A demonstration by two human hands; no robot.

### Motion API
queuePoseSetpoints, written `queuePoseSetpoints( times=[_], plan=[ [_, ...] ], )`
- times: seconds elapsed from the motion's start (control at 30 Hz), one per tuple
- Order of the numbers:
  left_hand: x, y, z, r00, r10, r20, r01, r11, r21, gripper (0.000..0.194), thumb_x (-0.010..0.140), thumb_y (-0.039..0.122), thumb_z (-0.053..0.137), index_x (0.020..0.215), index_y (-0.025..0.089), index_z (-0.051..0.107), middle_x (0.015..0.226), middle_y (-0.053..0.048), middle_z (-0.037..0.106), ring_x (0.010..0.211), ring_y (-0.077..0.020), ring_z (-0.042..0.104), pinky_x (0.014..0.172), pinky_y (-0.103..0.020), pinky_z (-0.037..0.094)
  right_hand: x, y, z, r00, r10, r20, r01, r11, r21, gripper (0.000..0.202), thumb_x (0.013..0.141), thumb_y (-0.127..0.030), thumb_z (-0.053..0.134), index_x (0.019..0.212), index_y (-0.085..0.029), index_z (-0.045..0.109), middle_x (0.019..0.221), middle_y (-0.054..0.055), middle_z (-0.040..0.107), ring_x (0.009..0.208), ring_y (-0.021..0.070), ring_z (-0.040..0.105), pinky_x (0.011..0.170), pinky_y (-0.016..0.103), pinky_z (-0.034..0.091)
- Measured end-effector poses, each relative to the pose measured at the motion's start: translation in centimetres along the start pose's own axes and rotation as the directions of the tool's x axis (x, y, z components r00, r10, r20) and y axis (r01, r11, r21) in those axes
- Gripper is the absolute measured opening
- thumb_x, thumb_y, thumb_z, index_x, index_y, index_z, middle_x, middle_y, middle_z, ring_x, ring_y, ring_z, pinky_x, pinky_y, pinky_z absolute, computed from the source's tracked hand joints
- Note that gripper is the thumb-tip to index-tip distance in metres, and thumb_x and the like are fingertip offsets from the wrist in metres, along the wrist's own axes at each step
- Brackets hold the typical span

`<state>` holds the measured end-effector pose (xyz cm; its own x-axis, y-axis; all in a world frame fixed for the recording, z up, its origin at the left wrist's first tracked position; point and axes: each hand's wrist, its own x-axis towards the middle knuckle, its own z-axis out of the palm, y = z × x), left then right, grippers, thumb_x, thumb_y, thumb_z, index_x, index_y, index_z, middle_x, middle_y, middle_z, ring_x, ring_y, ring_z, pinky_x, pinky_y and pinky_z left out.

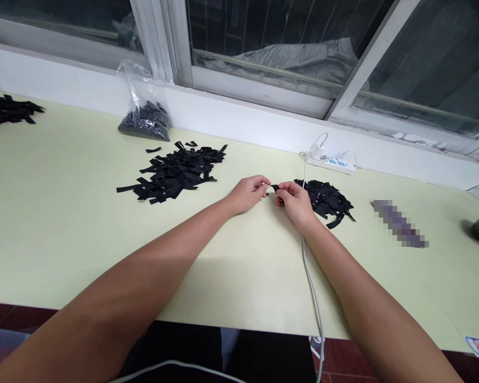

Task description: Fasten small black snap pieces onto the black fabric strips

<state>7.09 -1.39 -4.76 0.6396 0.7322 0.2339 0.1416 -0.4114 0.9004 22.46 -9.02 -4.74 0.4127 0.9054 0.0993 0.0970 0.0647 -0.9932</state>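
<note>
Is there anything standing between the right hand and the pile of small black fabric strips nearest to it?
Partly: a thin whitish cable crosses the left edge of the black pile and disappears behind the right hand; nothing else visible intervenes.

From the big pile of black strips (179,173), a hand could pass leftward over bare tabletop (64,175), or toward its near side as far as the left forearm (175,234). Just behind its left part, the plastic bag (146,119) blocks the way. To its right stand the left hand (245,194), the right hand (297,202), a white cable (312,282) and a smaller pile (329,197).
</note>
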Motion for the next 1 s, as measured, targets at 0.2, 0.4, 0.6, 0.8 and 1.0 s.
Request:
queuePoseSetpoints(
  times=[0.2,0.4,0.6,0.8,1.0],
  plan=[
    [-0.13,-0.09,0.03,0.999,0.006,-0.037,-0.01,0.995,-0.104,0.015,0.093,0.025,0.052,0.107,0.023,0.046,0.081,0.0,0.068,0.05,-0.0059,0.05,0.054,-0.021,0.043,-0.25,-0.41,0.2,0.999,0.046,-0.019,-0.045,0.998,0.031,0.019,0.064,-0.029,0.065,0.079,-0.021,0.056,0.072,-0.001,0.064,0.056,0.0109,0.054,0.057,0.028,0.048],
    [-0.13,-0.02,0.23,0.999,0.053,-0.004,-0.054,0.997,-0.049,0.011,0.088,0.029,0.058,0.091,0.018,0.057,0.082,-0.002,0.069,0.058,-0.0073,0.056,0.055,-0.021,0.045,-0.23,-0.11,0.17,0.999,0.034,0.013,-0.034,0.999,-0.005,0.022,0.067,-0.032,0.065,0.084,-0.021,0.056,0.076,0.002,0.07,0.059,0.0131,0.06,0.063,0.03,0.052],
    [-0.18,0.03,0.41,0.999,0.04,0.008,-0.041,0.999,0.016,0.016,0.088,0.027,0.057,0.097,0.018,0.065,0.09,-0.003,0.073,0.061,-0.0084,0.06,0.062,-0.024,0.05,0.02,0.31,-0.01,1.0,0.015,0.027,-0.014,0.999,-0.04,0.024,0.069,-0.032,0.065,0.088,-0.021,0.057,0.078,0.002,0.07,0.06,0.013,0.062,0.063,0.029,0.052],
    [-0.34,0.36,0.2,0.999,0.052,-0.002,-0.051,0.993,0.108,0.024,0.092,0.023,0.049,0.105,0.018,0.068,0.093,-0.004,0.073,0.061,-0.0089,0.062,0.065,-0.025,0.05,-0.16,0.15,0.04,1.0,0.007,0.022,-0.007,1.0,-0.024,0.021,0.069,-0.03,0.065,0.087,-0.02,0.059,0.079,0.002,0.071,0.06,0.0121,0.061,0.064,0.029,0.053],
    [-0.53,0.64,0.03,0.999,0.05,-0.007,-0.049,0.993,0.105,0.03,0.095,0.028,0.047,0.112,0.017,0.068,0.089,-0.004,0.073,0.067,-0.0106,0.064,0.07,-0.026,0.051,-0.15,0.12,-0.02,1.0,0.015,0.01,-0.015,0.999,-0.047,0.022,0.069,-0.03,0.066,0.087,-0.02,0.059,0.079,0.002,0.07,0.059,0.0122,0.061,0.062,0.029,0.052]
  ],
)
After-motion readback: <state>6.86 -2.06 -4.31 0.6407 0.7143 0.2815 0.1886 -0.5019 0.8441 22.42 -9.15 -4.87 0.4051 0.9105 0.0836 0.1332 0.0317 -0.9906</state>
